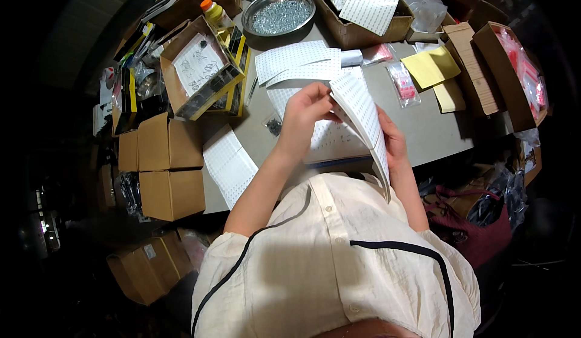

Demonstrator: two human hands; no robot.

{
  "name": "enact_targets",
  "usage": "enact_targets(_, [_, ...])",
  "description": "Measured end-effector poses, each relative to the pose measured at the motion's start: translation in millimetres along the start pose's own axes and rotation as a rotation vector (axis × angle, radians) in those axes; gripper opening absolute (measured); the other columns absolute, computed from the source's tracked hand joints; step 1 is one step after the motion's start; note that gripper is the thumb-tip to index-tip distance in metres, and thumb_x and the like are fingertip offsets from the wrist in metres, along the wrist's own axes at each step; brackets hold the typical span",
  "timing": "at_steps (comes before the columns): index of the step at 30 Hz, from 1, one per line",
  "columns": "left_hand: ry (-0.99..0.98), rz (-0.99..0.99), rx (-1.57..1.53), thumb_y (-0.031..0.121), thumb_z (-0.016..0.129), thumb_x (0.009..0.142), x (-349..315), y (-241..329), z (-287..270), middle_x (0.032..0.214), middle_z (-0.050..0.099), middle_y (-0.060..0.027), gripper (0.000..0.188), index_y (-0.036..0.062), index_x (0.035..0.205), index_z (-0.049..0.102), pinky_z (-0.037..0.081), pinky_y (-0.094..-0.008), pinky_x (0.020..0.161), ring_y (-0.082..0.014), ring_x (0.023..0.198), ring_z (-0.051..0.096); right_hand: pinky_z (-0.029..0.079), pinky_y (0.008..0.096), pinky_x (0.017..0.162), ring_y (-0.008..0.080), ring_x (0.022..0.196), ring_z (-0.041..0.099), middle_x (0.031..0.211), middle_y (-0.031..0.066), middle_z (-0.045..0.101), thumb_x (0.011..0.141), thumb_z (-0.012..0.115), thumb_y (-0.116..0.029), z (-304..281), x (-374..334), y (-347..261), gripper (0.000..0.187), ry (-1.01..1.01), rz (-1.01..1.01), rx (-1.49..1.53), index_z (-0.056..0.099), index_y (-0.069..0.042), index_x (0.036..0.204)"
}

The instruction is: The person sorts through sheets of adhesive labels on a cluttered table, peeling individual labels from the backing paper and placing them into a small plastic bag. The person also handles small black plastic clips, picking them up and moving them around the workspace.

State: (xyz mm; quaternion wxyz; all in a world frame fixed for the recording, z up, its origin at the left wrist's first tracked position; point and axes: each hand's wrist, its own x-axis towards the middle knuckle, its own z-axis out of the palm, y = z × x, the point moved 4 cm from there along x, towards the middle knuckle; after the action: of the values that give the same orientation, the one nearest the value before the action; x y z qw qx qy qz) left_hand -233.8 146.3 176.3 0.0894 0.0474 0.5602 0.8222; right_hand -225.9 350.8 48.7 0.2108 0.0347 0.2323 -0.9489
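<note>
In front of my chest I hold a curved stack of white label sheets [361, 111] printed with rows of small marks. My left hand [302, 119] pinches the stack's upper left corner between thumb and fingers. Around its right side my right hand [393, 139] is closed, with part of the fingers hidden behind the paper. Below the sheets lies a written page [336, 141] at the table's near edge. More label sheets [290, 59] are spread beyond my left hand, and another sheet [231, 162] rests left of my left forearm. A small bag of dark pieces [273, 125] lies beside my left wrist.
On the grey table [439, 133], a round metal tray [278, 13] of small metal parts stands at the back. Cardboard boxes [170, 147] crowd the left; a box of red-and-white packets [511, 72] stands right. Yellow paper [431, 67] and a small packet [403, 84] lie nearer.
</note>
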Motion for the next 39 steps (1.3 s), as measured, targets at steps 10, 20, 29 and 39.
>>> enact_targets(10, [0.211, 0.057, 0.922, 0.01, 0.058, 0.097, -20.6, -86.9, -80.0, 0.103, 0.07, -0.0095, 0.015, 0.0028, 0.107, 0.067, 0.054, -0.0316, 0.081, -0.0195, 0.09, 0.069, 0.051, 0.0313, 0.095, 0.019, 0.109, 0.066, 0.124, 0.0136, 0.067, 0.099, 0.06, -0.009, -76.9, 2.8, -49.2, 0.044, 0.404, -0.099, -0.698, 0.055, 0.004, 0.14])
enact_targets(20, [0.328, 0.199, 1.242, -0.003, 0.058, 0.088, -136.8, -99.1, -134.4, 0.11, 0.065, -0.0133, 0.018, 0.0025, 0.103, 0.066, 0.051, -0.038, 0.089, -0.0322, 0.101, 0.064, 0.048, 0.0279, 0.093, 0.0156, 0.104, 0.065, 0.118, 0.0098, 0.069, 0.096, 0.064, -0.013, -85.8, 23.9, -61.1, 0.041, 0.417, -0.255, -1.012, 0.061, 0.003, 0.134])
enact_targets(29, [0.61, 0.051, 1.522, 0.008, 0.069, 0.084, -240.7, -87.0, -156.5, 0.141, 0.051, -0.018, 0.045, 0.0023, 0.127, 0.058, 0.034, -0.0487, 0.108, -0.0383, 0.128, 0.047, 0.039, 0.0454, 0.108, 0.039, 0.127, 0.051, 0.136, 0.0201, 0.057, 0.091, 0.064, -0.013, -16.0, 44.0, -31.8, 0.044, 0.027, -0.738, -1.853, 0.057, -0.004, 0.134])
enact_targets(39, [0.485, -0.096, 1.658, 0.029, 0.082, 0.081, -285.1, -95.0, -155.5, 0.156, 0.034, -0.025, 0.086, -0.005, 0.146, 0.038, 0.026, -0.051, 0.115, -0.0403, 0.144, 0.034, 0.042, 0.0463, 0.106, 0.0409, 0.126, 0.051, 0.142, 0.0204, 0.05, 0.083, 0.063, 0.0, 51.8, 27.3, 124.0, 0.052, -0.687, -0.38, -1.856, 0.054, -0.001, 0.134])
